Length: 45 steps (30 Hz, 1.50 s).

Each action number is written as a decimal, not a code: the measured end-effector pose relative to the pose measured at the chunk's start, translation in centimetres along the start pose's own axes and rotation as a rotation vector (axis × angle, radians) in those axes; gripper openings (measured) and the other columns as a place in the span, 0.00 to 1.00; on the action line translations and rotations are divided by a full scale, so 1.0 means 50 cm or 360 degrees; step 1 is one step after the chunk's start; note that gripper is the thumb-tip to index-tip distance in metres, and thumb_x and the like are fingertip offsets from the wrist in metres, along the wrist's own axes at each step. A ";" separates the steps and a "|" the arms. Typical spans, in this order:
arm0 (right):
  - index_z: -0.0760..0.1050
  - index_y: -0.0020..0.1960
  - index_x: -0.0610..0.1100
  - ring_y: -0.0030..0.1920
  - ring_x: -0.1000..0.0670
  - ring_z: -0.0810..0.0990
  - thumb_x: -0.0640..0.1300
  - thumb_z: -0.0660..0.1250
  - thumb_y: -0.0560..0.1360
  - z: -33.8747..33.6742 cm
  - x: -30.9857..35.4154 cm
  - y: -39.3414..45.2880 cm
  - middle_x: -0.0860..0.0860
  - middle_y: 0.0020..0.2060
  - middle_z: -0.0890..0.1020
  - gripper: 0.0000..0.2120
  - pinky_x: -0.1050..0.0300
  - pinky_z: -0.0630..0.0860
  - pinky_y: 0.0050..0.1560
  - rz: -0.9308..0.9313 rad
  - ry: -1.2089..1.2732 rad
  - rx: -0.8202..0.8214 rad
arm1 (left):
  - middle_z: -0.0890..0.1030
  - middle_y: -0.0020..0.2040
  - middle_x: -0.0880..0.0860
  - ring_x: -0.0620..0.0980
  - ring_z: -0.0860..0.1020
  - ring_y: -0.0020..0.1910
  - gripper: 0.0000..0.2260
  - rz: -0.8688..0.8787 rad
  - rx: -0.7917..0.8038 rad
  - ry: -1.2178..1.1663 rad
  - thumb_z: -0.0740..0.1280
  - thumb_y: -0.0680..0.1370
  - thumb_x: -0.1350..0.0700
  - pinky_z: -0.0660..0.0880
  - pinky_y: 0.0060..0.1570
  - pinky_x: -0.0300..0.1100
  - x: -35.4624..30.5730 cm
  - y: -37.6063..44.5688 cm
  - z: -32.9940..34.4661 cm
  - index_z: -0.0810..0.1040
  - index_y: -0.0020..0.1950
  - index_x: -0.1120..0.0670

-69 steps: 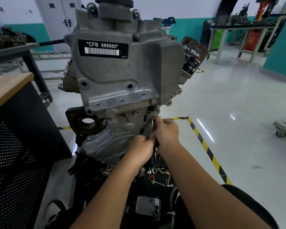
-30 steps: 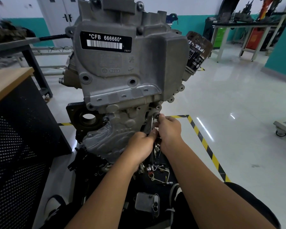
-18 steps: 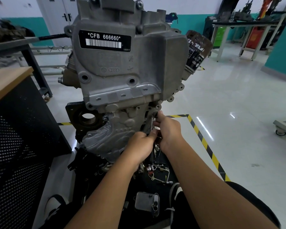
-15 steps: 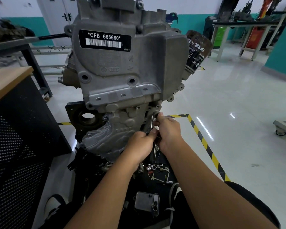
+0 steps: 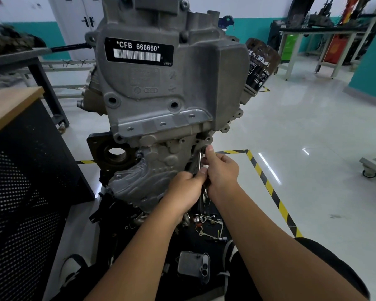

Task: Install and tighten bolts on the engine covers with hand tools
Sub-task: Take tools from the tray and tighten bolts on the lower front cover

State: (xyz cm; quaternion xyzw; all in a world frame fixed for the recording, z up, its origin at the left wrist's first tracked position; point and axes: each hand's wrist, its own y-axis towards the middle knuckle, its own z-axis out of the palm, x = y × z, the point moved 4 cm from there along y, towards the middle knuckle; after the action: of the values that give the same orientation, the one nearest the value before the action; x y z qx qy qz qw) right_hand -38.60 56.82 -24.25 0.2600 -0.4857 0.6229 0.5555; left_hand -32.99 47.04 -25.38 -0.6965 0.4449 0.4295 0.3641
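A slim metal hand tool (image 5: pixel 199 161) stands nearly upright against the right edge of the engine's lower cover (image 5: pixel 152 168), its tip reaching toward a bolt boss (image 5: pixel 204 141) at the seam where that cover meets the large upper cover (image 5: pixel 161 83). The bolt itself is too small and too hidden to make out.

Both bare hands meet on the tool, just below that boss. The left hand (image 5: pixel 183 187) curls its fingers around the tool's lower end, thumb pressed near the shaft. The right hand (image 5: pixel 221 170) pinches the shaft higher up, its index finger stretched straight toward the boss as if steadying the tip.

Compared with half a second ago, almost nothing has shifted: the hands keep the same grip at the same boss, and the tool has moved only slightly, if at all. Compared with about two seconds ago, the hands sit a little higher against the cover and the view has tipped slightly downward. This suggests the person is probably turning this one bolt in small strokes, with other fasteners yet to come.

Behind the upper cover's right side a dark oil filter (image 5: pixel 261 66) sticks out. Below the hands, loose small metal parts (image 5: pixel 206 224) lie on a dark surface. Left of the engine stands a black perforated cabinet (image 5: pixel 20 203) with a wooden top. Right of it, yellow-and-black floor tape (image 5: pixel 269 187) crosses a glossy pale floor.
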 end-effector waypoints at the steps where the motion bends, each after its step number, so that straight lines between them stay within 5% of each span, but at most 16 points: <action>1: 0.81 0.45 0.32 0.36 0.44 0.84 0.46 0.74 0.78 -0.001 0.000 -0.001 0.45 0.33 0.85 0.16 0.53 0.84 0.35 -0.0022 -0.0025 -0.0006 | 0.76 0.25 0.44 0.52 0.77 0.32 0.26 0.0005 0.0003 -0.0005 0.61 0.81 0.37 0.67 0.33 0.42 -0.001 0.000 0.000 0.81 0.39 0.57; 7: 0.82 0.37 0.38 0.39 0.41 0.85 0.50 0.70 0.80 0.001 0.020 -0.003 0.44 0.33 0.85 0.19 0.42 0.84 0.47 -0.0381 -0.0583 -0.0137 | 0.72 0.27 0.48 0.50 0.72 0.30 0.29 0.0023 -0.0002 0.0017 0.60 0.81 0.36 0.65 0.34 0.44 0.000 0.002 -0.004 0.78 0.41 0.61; 11: 0.81 0.40 0.37 0.41 0.43 0.83 0.52 0.65 0.82 0.010 0.030 -0.008 0.44 0.36 0.85 0.21 0.44 0.81 0.49 -0.0567 -0.0869 -0.0134 | 0.68 0.25 0.46 0.50 0.69 0.29 0.23 -0.0005 -0.0005 0.0019 0.60 0.82 0.37 0.62 0.33 0.44 0.004 0.004 -0.005 0.74 0.36 0.53; 15: 0.77 0.42 0.30 0.41 0.38 0.82 0.49 0.64 0.83 0.013 0.026 -0.006 0.40 0.37 0.83 0.22 0.41 0.80 0.48 -0.0544 -0.0744 -0.0097 | 0.68 0.26 0.47 0.50 0.69 0.29 0.23 0.0007 0.0003 0.0016 0.61 0.81 0.36 0.63 0.33 0.45 0.006 0.007 -0.006 0.74 0.36 0.52; 24: 0.81 0.40 0.39 0.44 0.41 0.84 0.51 0.63 0.83 0.009 0.024 -0.007 0.43 0.38 0.85 0.20 0.42 0.82 0.51 -0.0387 -0.0701 -0.0068 | 0.76 0.33 0.53 0.52 0.77 0.35 0.32 -0.0001 0.0048 -0.0043 0.60 0.77 0.32 0.70 0.39 0.47 0.006 0.010 0.000 0.79 0.43 0.62; 27: 0.81 0.43 0.34 0.44 0.37 0.84 0.52 0.68 0.80 0.010 0.024 -0.011 0.39 0.39 0.85 0.20 0.40 0.82 0.50 -0.0369 -0.0673 -0.0061 | 0.74 0.32 0.52 0.51 0.75 0.33 0.28 -0.0001 0.0034 -0.0028 0.60 0.78 0.31 0.68 0.37 0.47 0.006 0.009 -0.001 0.77 0.39 0.56; 32: 0.80 0.41 0.34 0.43 0.37 0.84 0.50 0.63 0.83 0.007 0.030 -0.012 0.40 0.37 0.85 0.21 0.38 0.81 0.51 -0.0467 -0.0719 -0.0112 | 0.75 0.33 0.53 0.52 0.75 0.34 0.31 0.0011 0.0007 -0.0016 0.61 0.80 0.35 0.67 0.38 0.46 0.004 0.008 -0.002 0.79 0.46 0.64; 40: 0.79 0.43 0.32 0.49 0.33 0.84 0.48 0.66 0.82 0.005 0.014 -0.011 0.35 0.44 0.85 0.19 0.35 0.83 0.51 -0.0243 -0.0364 -0.0007 | 0.74 0.30 0.51 0.52 0.73 0.30 0.28 -0.0029 -0.0001 0.0003 0.61 0.81 0.35 0.63 0.31 0.42 0.004 0.006 0.001 0.79 0.41 0.60; 45: 0.80 0.43 0.35 0.40 0.40 0.84 0.50 0.67 0.81 0.007 0.013 -0.006 0.34 0.46 0.85 0.18 0.40 0.85 0.48 -0.0082 -0.0213 0.0062 | 0.76 0.35 0.54 0.52 0.74 0.33 0.31 -0.0003 0.0059 -0.0001 0.59 0.79 0.34 0.65 0.36 0.47 0.003 0.005 0.004 0.81 0.49 0.63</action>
State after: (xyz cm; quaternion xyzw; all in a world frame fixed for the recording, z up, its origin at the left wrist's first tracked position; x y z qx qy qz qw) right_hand -38.54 56.77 -23.44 0.3241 -0.5027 0.5990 0.5324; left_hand -33.24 47.09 -25.61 -0.6899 0.4519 0.4210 0.3775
